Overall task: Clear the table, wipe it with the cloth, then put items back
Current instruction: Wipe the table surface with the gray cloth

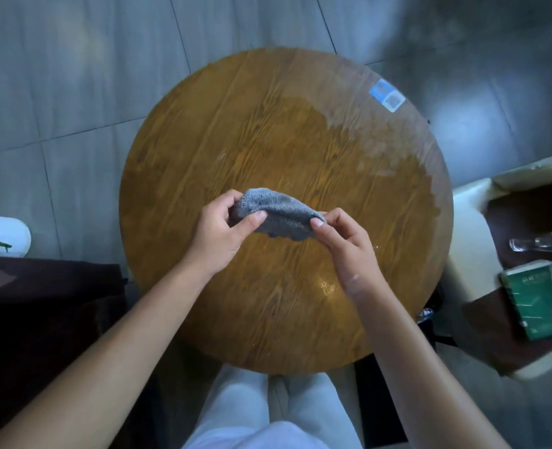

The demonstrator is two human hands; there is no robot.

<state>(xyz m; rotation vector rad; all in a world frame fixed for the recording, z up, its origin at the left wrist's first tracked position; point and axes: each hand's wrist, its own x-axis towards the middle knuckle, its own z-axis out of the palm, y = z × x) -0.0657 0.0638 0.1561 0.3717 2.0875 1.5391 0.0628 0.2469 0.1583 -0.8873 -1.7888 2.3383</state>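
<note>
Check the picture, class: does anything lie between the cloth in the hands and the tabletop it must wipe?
Nothing visible does. The left hand and right hand hold the grey cloth above the round table, whose top carries only a flat sticker near its far right edge.

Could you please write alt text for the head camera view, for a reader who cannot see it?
Left hand and right hand hold a grey cloth above a round wooden table bearing only a small blue sticker. A green book and clear glass sit on a seat at right.
</note>
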